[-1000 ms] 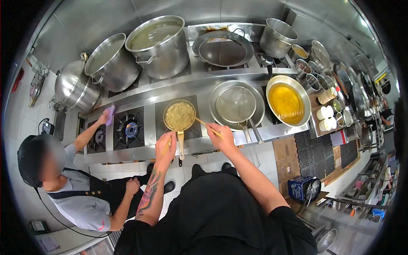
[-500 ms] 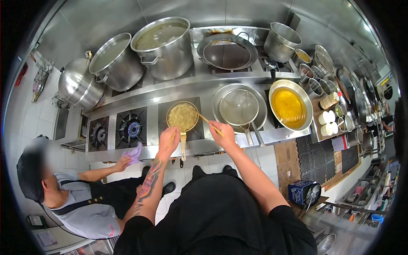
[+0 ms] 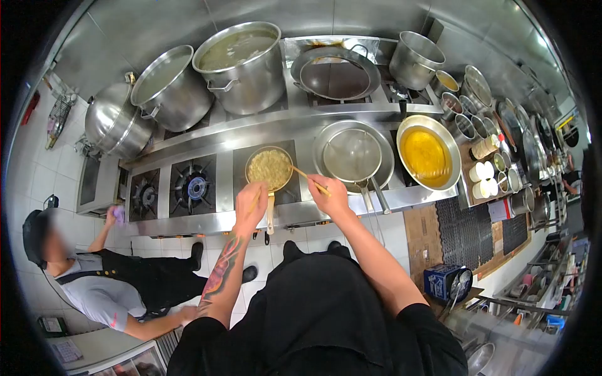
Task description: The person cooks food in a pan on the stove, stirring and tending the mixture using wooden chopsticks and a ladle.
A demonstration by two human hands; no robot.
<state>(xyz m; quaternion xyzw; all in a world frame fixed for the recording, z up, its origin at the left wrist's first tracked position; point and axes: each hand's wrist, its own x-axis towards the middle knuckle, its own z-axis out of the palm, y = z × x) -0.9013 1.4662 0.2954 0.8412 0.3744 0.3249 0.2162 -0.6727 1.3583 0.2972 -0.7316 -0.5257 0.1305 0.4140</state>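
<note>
A small pan (image 3: 271,213) with a pale handle sits on the stove, holding a lumpy yellowish-brown mixture (image 3: 269,167). My right hand (image 3: 329,194) is closed on a thin wooden stick (image 3: 301,172), whose far end reaches the pan's right side. Just below the pan's left edge, my left hand (image 3: 251,203) is closed on another thin wooden stick (image 3: 254,202). A mesh strainer (image 3: 352,155) rests over a metal bowl to the right of the pan. Farther right is a wide pan of yellow liquid (image 3: 426,158).
Large pots (image 3: 241,69) and a dark wok (image 3: 335,75) line the back. A lit burner (image 3: 195,188) is left of the small pan. A co-worker (image 3: 106,282) holding a purple cloth (image 3: 119,214) stands at the left. Containers (image 3: 481,170) stand at the right.
The co-worker has moved left, away from me, and the purple cloth has gone from the burners to the stove's left end. My hands stay by the pan with the sticks.
</note>
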